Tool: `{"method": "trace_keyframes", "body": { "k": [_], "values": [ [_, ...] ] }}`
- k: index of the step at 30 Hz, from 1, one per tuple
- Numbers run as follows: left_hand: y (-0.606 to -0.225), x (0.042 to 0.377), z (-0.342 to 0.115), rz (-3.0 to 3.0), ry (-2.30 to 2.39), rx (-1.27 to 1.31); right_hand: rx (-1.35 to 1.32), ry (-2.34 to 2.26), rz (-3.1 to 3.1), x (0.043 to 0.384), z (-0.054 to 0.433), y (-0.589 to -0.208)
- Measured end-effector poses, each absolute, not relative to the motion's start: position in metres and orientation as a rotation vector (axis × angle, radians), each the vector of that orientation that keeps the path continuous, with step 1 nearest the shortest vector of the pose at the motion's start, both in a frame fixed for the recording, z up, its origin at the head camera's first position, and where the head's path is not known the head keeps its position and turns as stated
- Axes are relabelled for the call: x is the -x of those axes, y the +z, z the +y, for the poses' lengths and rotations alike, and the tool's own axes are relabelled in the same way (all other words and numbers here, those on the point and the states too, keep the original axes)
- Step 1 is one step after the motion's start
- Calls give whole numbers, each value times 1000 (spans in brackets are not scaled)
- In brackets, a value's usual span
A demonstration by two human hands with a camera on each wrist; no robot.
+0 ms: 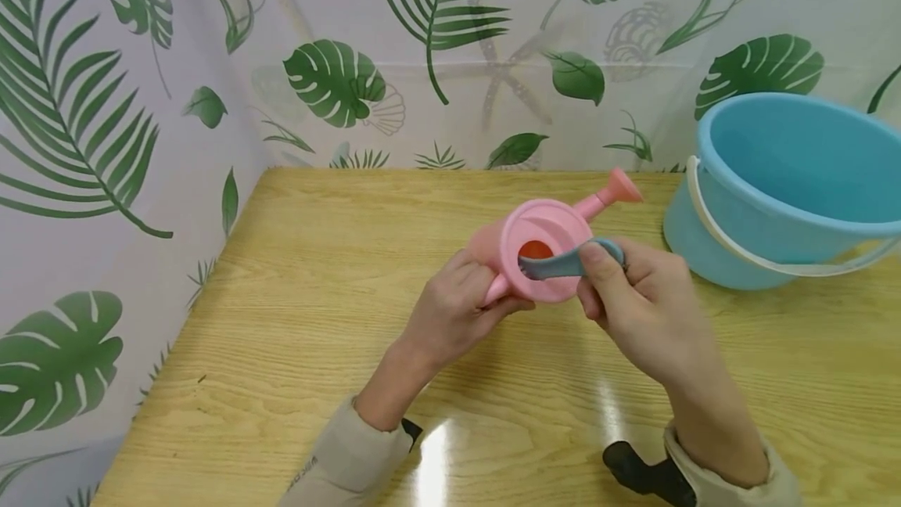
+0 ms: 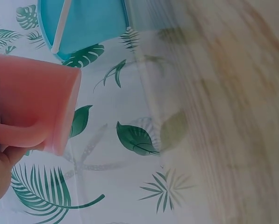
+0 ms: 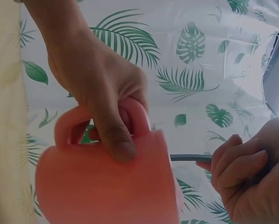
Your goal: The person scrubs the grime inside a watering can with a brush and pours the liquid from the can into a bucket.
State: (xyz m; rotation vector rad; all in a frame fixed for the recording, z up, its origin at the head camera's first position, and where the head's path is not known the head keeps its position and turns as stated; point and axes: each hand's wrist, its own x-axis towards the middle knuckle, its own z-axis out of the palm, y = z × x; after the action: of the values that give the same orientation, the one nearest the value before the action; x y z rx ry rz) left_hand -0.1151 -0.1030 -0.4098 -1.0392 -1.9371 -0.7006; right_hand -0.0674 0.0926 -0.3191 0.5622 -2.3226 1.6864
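Note:
My left hand [image 1: 450, 307] grips the handle of a pink watering can [image 1: 486, 245], whose round mouth is tilted toward me. Its spout [image 1: 591, 206] points to the back right. In the right wrist view the can [image 3: 106, 182] shows from the side, with the left thumb on its wall by the handle. My right hand [image 1: 647, 311] pinches a slim blue-grey handled tool [image 1: 563, 263]. The tool's far end reaches through the mouth and is partly hidden inside, so its kind I cannot tell. An orange-red patch [image 1: 536, 249] shows inside the can.
A light-blue bucket [image 1: 746, 257] with a white handle [image 1: 732, 242] stands on the right, just beyond my right hand. Below everything is a wood-grain table [image 1: 317, 257]. A leaf-patterned sheet [image 1: 246, 116] hangs along its back and left edges.

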Motion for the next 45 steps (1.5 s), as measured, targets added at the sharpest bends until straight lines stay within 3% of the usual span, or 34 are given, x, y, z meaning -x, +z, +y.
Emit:
{"method": "trace_keyframes", "body": {
  "k": [18,35,45],
  "values": [
    [-410,114,-101,-1911,-611,965,-493,1941,-2468,65,82,-321],
    [-410,111,-99,-1916,-561,935,-450,2377,-2116,65,87,-321],
    [-411,110,-97,-1910,-584,934,-430,2350,-2187,66,81,-323]
  ]
}}
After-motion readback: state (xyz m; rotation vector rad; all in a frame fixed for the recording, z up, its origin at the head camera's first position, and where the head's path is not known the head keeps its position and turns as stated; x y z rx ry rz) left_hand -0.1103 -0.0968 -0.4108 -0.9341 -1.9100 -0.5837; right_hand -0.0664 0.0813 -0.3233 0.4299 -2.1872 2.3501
